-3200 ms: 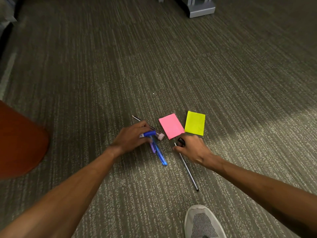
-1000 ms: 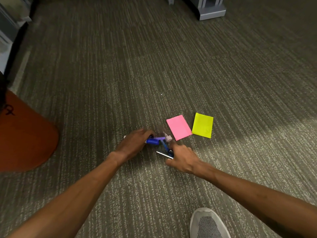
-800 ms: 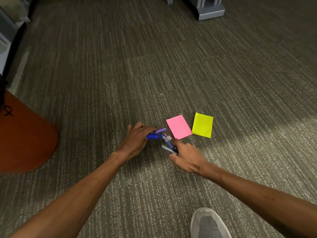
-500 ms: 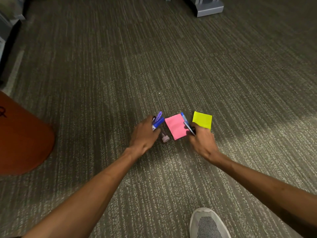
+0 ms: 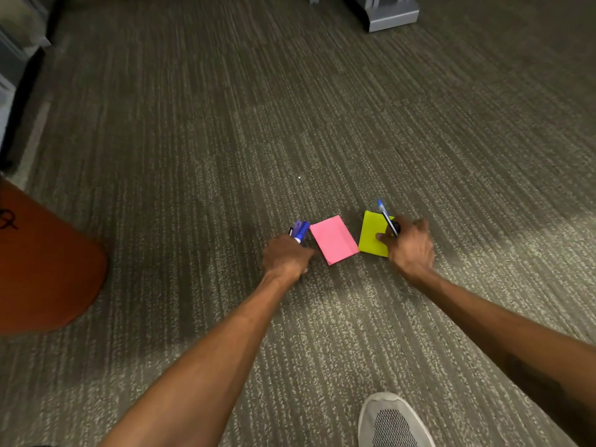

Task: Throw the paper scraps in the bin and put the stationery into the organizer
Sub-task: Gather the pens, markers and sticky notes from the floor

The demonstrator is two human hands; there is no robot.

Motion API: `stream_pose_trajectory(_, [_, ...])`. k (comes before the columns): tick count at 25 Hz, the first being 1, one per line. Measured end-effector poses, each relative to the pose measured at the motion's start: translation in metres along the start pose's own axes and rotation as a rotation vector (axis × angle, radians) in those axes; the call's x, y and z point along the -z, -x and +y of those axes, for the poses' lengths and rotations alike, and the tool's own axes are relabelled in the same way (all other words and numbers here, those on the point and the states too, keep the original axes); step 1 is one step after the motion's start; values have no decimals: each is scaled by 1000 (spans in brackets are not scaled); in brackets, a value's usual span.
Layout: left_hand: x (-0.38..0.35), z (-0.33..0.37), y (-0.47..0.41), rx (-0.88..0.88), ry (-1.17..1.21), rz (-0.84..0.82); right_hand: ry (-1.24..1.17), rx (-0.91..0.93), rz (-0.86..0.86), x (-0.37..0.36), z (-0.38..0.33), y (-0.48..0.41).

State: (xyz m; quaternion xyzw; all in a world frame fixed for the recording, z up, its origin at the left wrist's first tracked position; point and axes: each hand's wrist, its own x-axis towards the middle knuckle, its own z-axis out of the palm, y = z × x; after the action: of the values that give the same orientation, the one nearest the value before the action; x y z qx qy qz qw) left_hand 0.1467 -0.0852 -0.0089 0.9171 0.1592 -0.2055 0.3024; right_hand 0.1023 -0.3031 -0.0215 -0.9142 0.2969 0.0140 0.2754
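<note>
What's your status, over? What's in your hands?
Left hand gripping blue markers. Right hand gripping pens, thumb on yellow pad. Pink pad flat on carpet between hands, nothing covering it.

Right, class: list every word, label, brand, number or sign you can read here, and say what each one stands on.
No text here can be read.
On the orange object: a black scrawl, cut off by the picture's edge, unreadable.
The pink pad and yellow pad: blank.
The markers in the left hand and the pen in the right hand: any print is too small.
</note>
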Motion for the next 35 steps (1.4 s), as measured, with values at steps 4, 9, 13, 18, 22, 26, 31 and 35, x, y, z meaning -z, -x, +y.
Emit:
stream_pose_trajectory(4, [4, 5, 2, 26, -23, 70, -26, -38, -12, -4, -5, 3])
stream_pose_trajectory(9, [-8, 10, -1, 82, 42, 72, -99, -160, -65, 1, -12, -5])
stream_pose_trajectory(13, [-16, 21, 0, 65, 57, 102, -189, -217, -77, 2, -14, -9])
stream_pose_trajectory(18, [-24, 36, 4, -23, -119, 154, -224, -145, -170, -2, -12, -13])
stream_pose_trajectory(22, [-29, 34, -1, 55, 42, 117, -313, -70, -121, -8, -6, -9])
stream_pose_trajectory(26, [-35, 26, -7, -11, 273, 69, -556, -86, -173, -6, -7, -7])
stream_pose_trajectory(31, [-32, 25, -7, -57, 574, -57, -821, -143, -307, -5, -21, -3])
stream_pose_trajectory(35, [-23, 30, -8, -10, 667, -209, -948, -167, -362, -2, -25, -4])
